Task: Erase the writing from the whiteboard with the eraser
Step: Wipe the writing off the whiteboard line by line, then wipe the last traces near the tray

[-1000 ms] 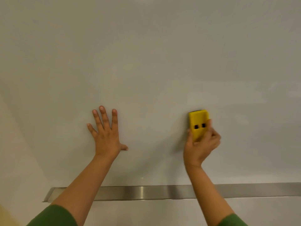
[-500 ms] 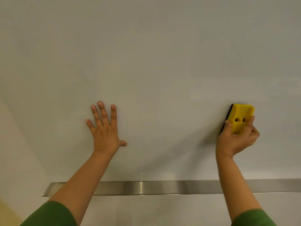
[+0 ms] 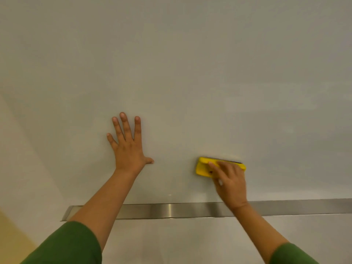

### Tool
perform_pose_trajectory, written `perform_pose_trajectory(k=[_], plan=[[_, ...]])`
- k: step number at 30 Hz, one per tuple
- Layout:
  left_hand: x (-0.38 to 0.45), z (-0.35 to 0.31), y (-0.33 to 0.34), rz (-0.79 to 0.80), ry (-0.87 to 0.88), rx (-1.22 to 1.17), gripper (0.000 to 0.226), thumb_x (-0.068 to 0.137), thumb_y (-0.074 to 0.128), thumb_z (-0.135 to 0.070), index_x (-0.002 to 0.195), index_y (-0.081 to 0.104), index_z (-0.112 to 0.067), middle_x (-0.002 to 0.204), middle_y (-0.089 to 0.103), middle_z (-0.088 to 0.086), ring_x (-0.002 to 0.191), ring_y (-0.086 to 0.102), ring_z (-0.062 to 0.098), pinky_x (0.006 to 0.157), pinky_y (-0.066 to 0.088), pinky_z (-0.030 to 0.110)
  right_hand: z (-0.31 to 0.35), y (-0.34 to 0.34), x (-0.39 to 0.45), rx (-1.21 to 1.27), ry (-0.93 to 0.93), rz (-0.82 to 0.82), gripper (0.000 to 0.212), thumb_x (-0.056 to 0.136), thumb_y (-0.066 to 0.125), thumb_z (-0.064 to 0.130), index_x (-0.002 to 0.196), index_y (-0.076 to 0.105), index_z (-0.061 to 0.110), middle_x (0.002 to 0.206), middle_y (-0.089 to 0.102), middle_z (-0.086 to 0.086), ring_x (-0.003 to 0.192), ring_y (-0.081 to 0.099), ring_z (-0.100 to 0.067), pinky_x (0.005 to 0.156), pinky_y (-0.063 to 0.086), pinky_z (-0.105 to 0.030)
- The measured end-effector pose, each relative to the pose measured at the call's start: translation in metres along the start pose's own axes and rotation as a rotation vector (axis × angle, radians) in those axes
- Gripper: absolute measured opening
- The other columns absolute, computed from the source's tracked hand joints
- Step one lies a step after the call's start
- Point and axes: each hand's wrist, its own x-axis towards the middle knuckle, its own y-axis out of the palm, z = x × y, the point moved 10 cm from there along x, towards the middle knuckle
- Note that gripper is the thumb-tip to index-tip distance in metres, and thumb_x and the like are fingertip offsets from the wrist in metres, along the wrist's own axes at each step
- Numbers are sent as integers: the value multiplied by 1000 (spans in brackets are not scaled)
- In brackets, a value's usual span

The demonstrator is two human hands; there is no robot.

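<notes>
Plainly, eraser: the yellow eraser [image 3: 204, 168] lies long side across, low on the whiteboard [image 3: 190, 63], right of centre and a little above the metal ledge [image 3: 171, 210]; a dark strip shows along its upper edge, likely the felt, turned to the board so that it can wipe.
Right hand: the right hand [image 3: 230, 180] comes up from below and grips the eraser, fingers [image 3: 215, 165] curled over its back and clamped on it; this hold seems meant to push the block flat against the surface while it slides.
Left hand: the left hand [image 3: 129, 149] rests flat on the board well to the left of the eraser, fingers straight and spread, holding nothing; it looks like a brace, steadying the body against the wiping pressure.
Whiteboard: no writing is visible anywhere on the part in view, only pale reflections, so the job appears close to done, or the marks are too faint to tell.
Ledge: a steel strip runs along the board's lower edge, under both forearms.
Sleeves: green sleeves [image 3: 66, 244] show at the bottom.
</notes>
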Motion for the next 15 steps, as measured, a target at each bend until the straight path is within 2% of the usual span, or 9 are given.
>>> perform_pose_trajectory(k=[2, 4, 5, 7, 9, 12, 15], plan=[[1, 0, 1, -7, 1, 5, 159, 42, 77, -70, 135, -40, -17, 141, -41, 19, 136, -27, 42, 109, 9, 64, -45, -32, 9, 55, 243, -131, 58, 66, 67, 2, 120, 55, 19, 103, 61, -18, 91, 54, -37, 81, 40, -37], [2, -1, 2, -11, -1, 10, 158, 42, 77, -70, 136, -39, -16, 146, -34, 22, 138, -20, 45, 109, 10, 65, -73, -54, 22, 135, 492, -269, 61, 67, 66, 0, 123, 53, 21, 112, 55, -14, 101, 47, -29, 84, 40, -30], [2, -1, 2, -11, -6, 7, 158, 42, 77, -70, 136, -39, -16, 149, -29, 23, 138, -19, 45, 109, 10, 65, -71, -58, 33, 168, 524, -314, 62, 67, 66, 0, 124, 53, 22, 114, 54, -13, 103, 44, -26, 85, 39, -28], [2, -1, 1, -13, -10, 2, 158, 43, 77, -69, 135, -40, -16, 150, -23, 25, 138, -18, 45, 109, 9, 65, -41, -55, 59, 194, 402, -345, 58, 68, 64, 3, 123, 55, 17, 113, 55, -15, 103, 44, -25, 87, 40, -31], [1, 0, 0, -19, -14, -3, 158, 43, 78, -69, 133, -42, -17, 151, -22, 25, 139, -18, 45, 109, 8, 64, 1, -39, 73, 167, 213, -284, 53, 69, 65, 5, 121, 58, 14, 109, 59, -18, 98, 46, -28, 85, 40, -37], [0, -1, -3, -17, -13, -5, 156, 46, 76, -69, 131, -44, -18, 150, -24, 25, 138, -19, 45, 109, 8, 64, 44, -2, 52, 99, -11, -107, 51, 70, 70, 2, 119, 62, 16, 102, 65, -16, 87, 49, -32, 76, 40, -38], [-2, -2, -4, -13, -21, 5, 155, 48, 77, -67, 132, -43, -17, 150, -24, 24, 139, -19, 44, 110, 9, 62, 60, 34, 0, -4, -210, 148, 56, 61, 78, -1, 112, 67, 19, 95, 69, -9, 83, 52, -28, 75, 37, -36]])
